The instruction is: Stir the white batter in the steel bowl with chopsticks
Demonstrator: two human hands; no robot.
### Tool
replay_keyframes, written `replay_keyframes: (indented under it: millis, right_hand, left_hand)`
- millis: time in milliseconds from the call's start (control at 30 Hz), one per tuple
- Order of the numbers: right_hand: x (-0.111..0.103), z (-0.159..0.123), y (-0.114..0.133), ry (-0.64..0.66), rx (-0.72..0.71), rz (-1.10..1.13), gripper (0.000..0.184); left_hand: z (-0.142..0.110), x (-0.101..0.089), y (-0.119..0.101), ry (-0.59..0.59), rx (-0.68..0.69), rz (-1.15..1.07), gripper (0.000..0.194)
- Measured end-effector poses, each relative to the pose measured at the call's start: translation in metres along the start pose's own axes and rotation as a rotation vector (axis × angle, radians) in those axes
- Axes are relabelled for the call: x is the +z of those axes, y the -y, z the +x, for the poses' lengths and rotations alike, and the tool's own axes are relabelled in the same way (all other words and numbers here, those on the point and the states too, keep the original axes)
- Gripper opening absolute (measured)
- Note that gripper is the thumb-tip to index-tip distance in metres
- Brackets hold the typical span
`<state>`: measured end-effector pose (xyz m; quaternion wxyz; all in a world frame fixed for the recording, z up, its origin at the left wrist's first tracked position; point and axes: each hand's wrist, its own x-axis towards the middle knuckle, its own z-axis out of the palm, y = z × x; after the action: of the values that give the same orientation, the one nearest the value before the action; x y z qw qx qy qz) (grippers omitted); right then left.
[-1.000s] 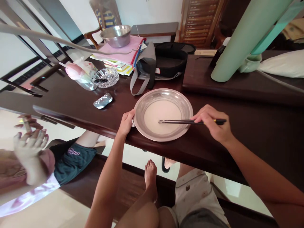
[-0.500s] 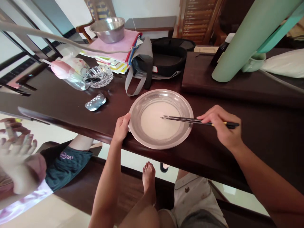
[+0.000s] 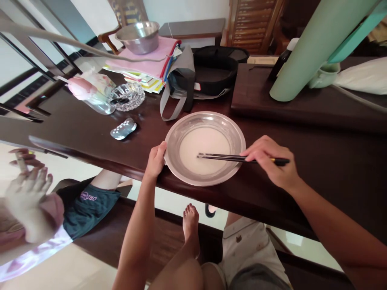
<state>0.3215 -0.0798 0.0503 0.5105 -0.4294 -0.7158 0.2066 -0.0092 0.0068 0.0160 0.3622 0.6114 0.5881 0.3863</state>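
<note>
Bowl: the wide metal bowl [image 3: 173, 150] sits near the edge of the dark table [image 3: 90, 139], between the person's two hands, with pale, milky liquid [image 3: 205, 141] in the bottom.
Chopsticks: the black chopsticks [image 3: 222, 157] lie nearly level across the near right side of the bowl, their tips at the liquid; I'd judge this a stirring step.
Right hand: the right hand [image 3: 272, 163] pinches the chopsticks towards their thick ends, thumb and fingers drawn together around them.
Left hand: the left hand [image 3: 155, 161] grips the bowl's left rim, fingers bunched, not spread.
Next stroke: to my eye, it calls for a steady left grip and low tips, without knocking the wall.
Under the rim: the left fingertips are out of sight, so I can't tell how far they reach beneath.
Liquid: its depth, and how far the tips dip, I can't make out.
Green tube: the thick tube [image 3: 311, 52] partly hides a dark bottle [image 3: 279, 62] and runs out of view.
Other person: at far left, the blurred hands [image 3: 28, 187] hold something slim, hard to identify.
</note>
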Motion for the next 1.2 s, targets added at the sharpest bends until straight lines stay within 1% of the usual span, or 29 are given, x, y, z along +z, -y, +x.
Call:
replay_keyframes:
  millis: [33,67,167,200,233,300,367,400,467,533,567,600,667,700,733,767,833,867,900,933,1000,1033,1067,1100,1167,1200]
  right_hand:
    - [0.0003,0.0003,-0.0001,0.027,-0.019,-0.037,0.024]
    - [0.0002,0.0006,-0.0003,0.023,-0.025,-0.069,0.022]
    - [-0.0020,0.0010,-0.0013,-0.113,0.020,-0.070,0.028]
    - [-0.0025,0.0009,-0.0015,-0.144,0.039,-0.049,0.031]
    - [-0.0026,0.0007,-0.0016,-0.146,0.045,-0.031,0.032]
    - [-0.0014,0.0006,-0.0015,-0.068,0.015,-0.026,0.030]
    - [-0.0001,0.0005,-0.0019,0.019,-0.029,-0.068,0.023]
    - [0.0000,0.0004,-0.0023,0.022,-0.036,-0.085,0.021]
    - [-0.0009,0.0001,-0.0032,-0.058,-0.010,-0.078,0.023]
    - [-0.0019,-0.0003,-0.0034,-0.139,0.030,-0.021,0.029]
    - [-0.0019,-0.0004,-0.0031,-0.135,0.035,0.004,0.031]
    - [-0.0014,-0.0002,-0.0025,-0.101,0.022,0.012,0.030]
    - [0.0000,0.0004,-0.0012,0.006,-0.025,-0.025,0.024]
    - [0.0005,0.0007,-0.0009,0.021,-0.042,-0.055,0.022]
    - [0.0006,0.0009,-0.0008,0.008,-0.041,-0.077,0.021]
    - [0.0004,0.0010,-0.0010,-0.035,-0.028,-0.083,0.022]
    - [-0.0006,0.0008,-0.0016,-0.136,0.016,-0.043,0.029]
    - [-0.0008,0.0005,-0.0018,-0.157,0.028,-0.012,0.033]
    - [-0.0008,0.0002,-0.0018,-0.143,0.027,0.010,0.034]
    - [-0.0004,0.0001,-0.0017,-0.101,0.013,0.015,0.033]
    - [0.0007,0.0000,-0.0013,-0.008,-0.021,-0.026,0.027]
    - [0.0009,0.0000,-0.0012,0.008,-0.027,-0.058,0.024]
    - [0.0008,0.0000,-0.0012,-0.013,-0.024,-0.080,0.023]
    - [0.0004,-0.0001,-0.0014,-0.062,-0.011,-0.083,0.024]
    - [-0.0004,-0.0004,-0.0015,-0.154,0.025,-0.044,0.030]
    - [-0.0005,-0.0005,-0.0014,-0.161,0.034,-0.020,0.033]
  left_hand:
    - [0.0000,0.0001,-0.0003,-0.007,0.005,-0.009,0.046]
    - [0.0000,0.0002,-0.0007,-0.013,0.010,-0.017,0.046]
    - [-0.0002,0.0004,-0.0014,-0.010,-0.004,-0.024,0.047]
    - [-0.0003,0.0004,-0.0014,-0.007,-0.013,-0.023,0.047]
    - [-0.0003,0.0004,-0.0012,-0.004,-0.022,-0.023,0.048]
    - [-0.0002,0.0003,-0.0006,-0.010,-0.027,-0.029,0.048]
    - [0.0000,0.0003,0.0001,-0.023,-0.017,-0.034,0.048]
    - [0.0000,0.0003,0.0003,-0.027,-0.013,-0.034,0.047]
    - [-0.0001,0.0004,0.0004,-0.025,-0.012,-0.027,0.047]
    - [-0.0003,0.0005,-0.0001,-0.014,-0.019,-0.016,0.047]
    - [-0.0003,0.0006,-0.0003,-0.011,-0.022,-0.012,0.047]
    - [-0.0003,0.0006,-0.0005,-0.010,-0.023,-0.009,0.047]
    - [-0.0002,0.0008,-0.0005,-0.018,-0.015,-0.012,0.047]
    - [0.0000,0.0009,-0.0004,-0.023,-0.009,-0.016,0.046]
    - [0.0001,0.0009,-0.0002,-0.025,-0.002,-0.019,0.047]
    - [0.0001,0.0008,0.0000,-0.024,0.003,-0.021,0.047]
    - [0.0002,0.0006,0.0004,-0.010,0.003,-0.018,0.048]
    - [0.0001,0.0004,0.0005,0.000,-0.001,-0.015,0.049]
    - [0.0001,0.0003,0.0006,0.005,-0.006,-0.012,0.049]
    - [0.0001,0.0002,0.0007,0.003,-0.008,-0.012,0.049]
    - [0.0001,0.0001,0.0008,-0.014,0.001,-0.016,0.048]
    - [0.0001,0.0002,0.0007,-0.025,0.007,-0.018,0.047]
    - [0.0000,0.0002,0.0007,-0.031,0.011,-0.019,0.047]
    - [-0.0002,0.0003,0.0006,-0.031,0.010,-0.018,0.047]
    - [-0.0005,0.0005,0.0003,-0.019,-0.006,-0.015,0.047]
    - [-0.0007,0.0005,0.0002,-0.013,-0.015,-0.015,0.048]
